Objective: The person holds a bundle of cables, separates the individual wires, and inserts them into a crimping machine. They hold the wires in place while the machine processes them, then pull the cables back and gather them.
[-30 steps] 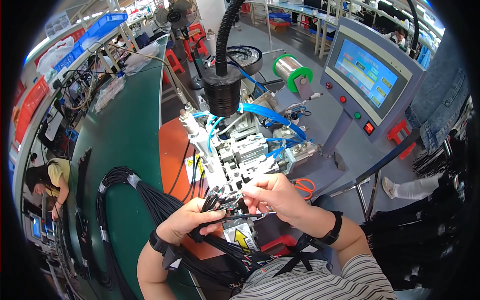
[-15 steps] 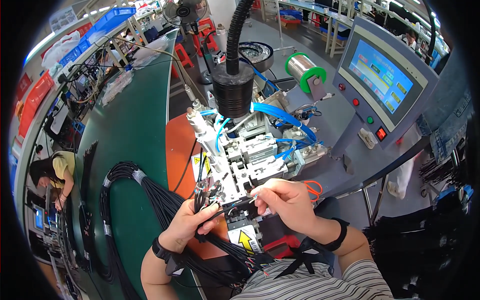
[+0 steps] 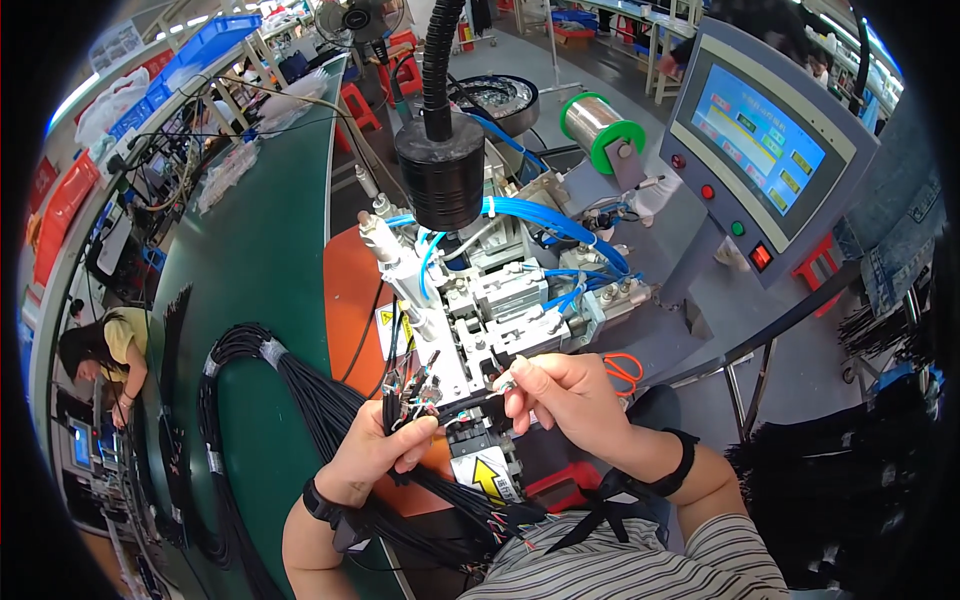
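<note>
My left hand [image 3: 378,452] grips a bunch of black cables [image 3: 400,412] whose stripped coloured wire ends stick up beside the machine. My right hand [image 3: 562,392] pinches one thin cable end [image 3: 503,382] between thumb and fingers and holds it at the front of the metal fixture [image 3: 500,335] of a small machine. The black cables run down from my left hand across my lap. A black cylinder [image 3: 441,180] with a ribbed hose stands over the fixture, with blue air tubes [image 3: 545,225] around it.
A big looped bundle of black cables [image 3: 250,400] lies on the green table [image 3: 260,260] to my left. A grey control panel with a screen and buttons [image 3: 760,150] stands at the right, a wire spool [image 3: 598,125] behind. Another person [image 3: 100,355] works at far left. Orange-handled scissors [image 3: 625,368] lie by my right hand.
My head has moved closer and the machine looks larger. My right hand has brought the cable end up to the fixture's front; my left hand keeps its hold on the bunch.
</note>
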Demonstrator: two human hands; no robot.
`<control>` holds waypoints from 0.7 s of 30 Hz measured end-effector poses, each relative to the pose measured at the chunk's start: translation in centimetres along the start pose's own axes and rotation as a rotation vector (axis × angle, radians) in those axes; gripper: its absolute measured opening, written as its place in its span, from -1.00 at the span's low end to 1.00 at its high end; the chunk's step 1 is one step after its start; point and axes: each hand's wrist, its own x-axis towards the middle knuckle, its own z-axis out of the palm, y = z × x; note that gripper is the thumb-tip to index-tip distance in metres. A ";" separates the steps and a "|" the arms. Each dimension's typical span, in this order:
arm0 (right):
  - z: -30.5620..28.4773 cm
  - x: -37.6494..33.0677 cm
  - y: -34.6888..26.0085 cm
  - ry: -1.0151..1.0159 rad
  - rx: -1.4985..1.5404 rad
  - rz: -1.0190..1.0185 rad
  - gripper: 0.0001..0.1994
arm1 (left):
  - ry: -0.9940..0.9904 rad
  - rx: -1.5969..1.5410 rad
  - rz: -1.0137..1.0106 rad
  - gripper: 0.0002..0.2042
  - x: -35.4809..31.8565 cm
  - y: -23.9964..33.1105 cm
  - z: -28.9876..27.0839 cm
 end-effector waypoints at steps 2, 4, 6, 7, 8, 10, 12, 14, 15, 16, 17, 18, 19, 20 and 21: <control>0.0 -0.1 0.0 0.000 -0.008 -0.012 -0.68 | -0.001 0.016 -0.006 -0.84 0.0 0.0 0.1; 0.0 -0.2 0.0 0.000 -0.028 -0.038 -0.68 | -0.003 0.046 -0.016 -0.82 0.1 0.0 0.2; 0.0 -0.2 0.0 -0.003 -0.039 -0.041 -0.68 | 0.006 0.046 -0.027 -0.82 0.0 0.1 0.5; -0.1 -0.3 0.0 -0.007 -0.052 -0.044 -0.67 | 0.015 0.046 -0.038 -0.81 0.0 0.2 0.6; -0.1 -0.3 0.0 -0.010 -0.064 -0.047 -0.67 | 0.025 0.046 -0.048 -0.80 0.0 0.3 0.7; -0.1 -0.3 -0.3 -0.001 -0.049 -0.028 -0.66 | 0.023 0.040 -0.049 -0.80 0.0 0.3 0.8; -0.1 -0.3 -0.5 0.017 -0.019 0.008 -0.62 | 0.020 0.028 -0.050 -0.78 0.0 0.2 0.9; -0.3 -0.2 -0.5 0.014 -0.017 0.007 -0.62 | 0.024 0.037 -0.063 -0.77 0.1 0.4 1.1; -0.3 -0.2 -0.4 0.011 -0.017 0.005 -0.62 | 0.028 0.046 -0.076 -0.76 0.1 0.5 1.1; -0.3 -0.1 -0.4 0.007 -0.016 0.003 -0.62 | 0.031 0.056 -0.089 -0.75 0.1 0.5 1.2; -0.4 0.0 -0.4 0.006 -0.016 0.004 -0.62 | 0.033 0.055 -0.089 -0.75 0.2 0.5 1.1; -0.4 0.0 -0.5 0.004 -0.020 0.007 -0.62 | 0.029 0.058 -0.087 -0.75 0.2 0.5 1.1; -0.3 0.1 -0.5 0.003 -0.024 0.011 -0.62 | 0.024 0.060 -0.085 -0.74 0.2 0.5 1.0; -0.2 0.1 -0.5 0.002 -0.029 0.014 -0.62 | 0.020 0.063 -0.082 -0.74 0.2 0.5 0.9; 0.0 0.2 -0.5 0.001 -0.030 0.015 -0.62 | 0.020 0.061 -0.082 -0.74 0.1 0.5 0.7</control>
